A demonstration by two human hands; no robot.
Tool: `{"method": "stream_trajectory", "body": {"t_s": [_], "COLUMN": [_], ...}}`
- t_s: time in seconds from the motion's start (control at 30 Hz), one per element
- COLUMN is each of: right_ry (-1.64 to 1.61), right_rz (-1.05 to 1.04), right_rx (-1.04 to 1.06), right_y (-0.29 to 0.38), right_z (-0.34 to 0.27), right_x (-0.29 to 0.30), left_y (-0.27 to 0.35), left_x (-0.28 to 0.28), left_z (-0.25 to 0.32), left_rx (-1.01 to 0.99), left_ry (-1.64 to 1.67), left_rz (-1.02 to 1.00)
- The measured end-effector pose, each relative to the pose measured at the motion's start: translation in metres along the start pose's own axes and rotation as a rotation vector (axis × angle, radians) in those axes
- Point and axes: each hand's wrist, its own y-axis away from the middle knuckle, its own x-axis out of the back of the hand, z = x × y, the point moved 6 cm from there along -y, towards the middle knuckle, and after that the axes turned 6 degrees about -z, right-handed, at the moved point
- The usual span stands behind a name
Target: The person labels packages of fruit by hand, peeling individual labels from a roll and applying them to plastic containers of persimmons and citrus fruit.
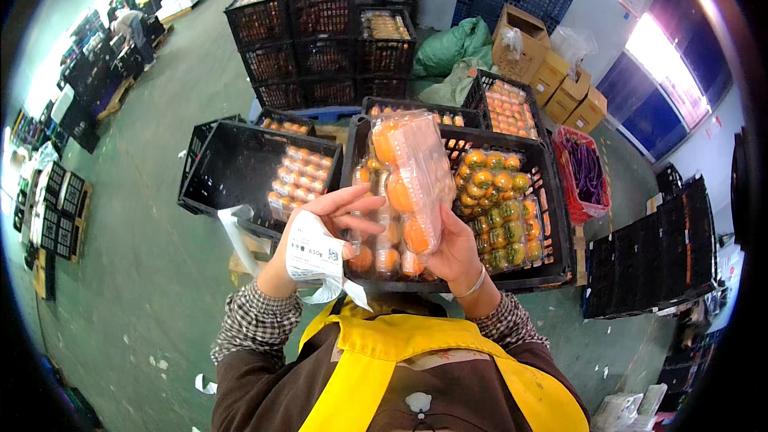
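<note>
A clear plastic clamshell box [414, 186] of orange round fruit is tilted up above a black crate [510, 282], with my right hand [459, 252] gripping its lower right side. My left hand [324, 216] is just left of the box, fingers spread towards it. A strip of white printed labels [312, 252] drapes across that palm, held by the thumb, and its loose end [240, 237] hangs to the left. Inside the crate, more clear boxes of orange and greenish fruit [495, 210] lie beneath the hands. What the left fingertips touch is hard to tell.
To the left, another black crate [225, 162] holds packed fruit boxes [300, 177] on its right side. Stacked black crates [324, 42] rise ahead. A red basket of purple eggplants [582, 168], cardboard boxes [552, 78] and dark crates [651, 252] stand rightward. A person [135, 33] bends over far left.
</note>
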Motion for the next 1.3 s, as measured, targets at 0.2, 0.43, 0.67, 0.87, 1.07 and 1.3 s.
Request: {"method": "stream_trajectory", "body": {"t_s": [0.2,0.43,0.67,0.87,1.07,1.3], "right_ry": [0.106,0.376,0.04,-0.088,0.981,1.341], "right_rz": [0.176,0.192,0.388,0.287,0.295,0.029], "right_rx": [0.084,0.186,0.058,-0.195,0.082,0.153], "right_y": [0.007,-0.003,-0.009,0.014,0.049,0.006], "right_z": [0.009,0.043,0.074,0.06,-0.009,0.008], "right_x": [0.004,0.005,0.014,0.0,-0.021,-0.053], "left_y": [0.007,0.013,0.011,0.004,0.022,0.019], "left_x": [0.01,0.052,0.11,0.12,0.113,0.053], "left_z": [-0.018,-0.038,-0.053,-0.064,-0.046,0.034], "left_rx": [0.085,0.182,0.323,0.358,0.212,0.07], "left_ry": [-0.095,-0.284,-0.258,-0.161,-0.488,-1.079], "left_rz": [0.209,0.448,0.454,0.415,0.411,0.493]}}
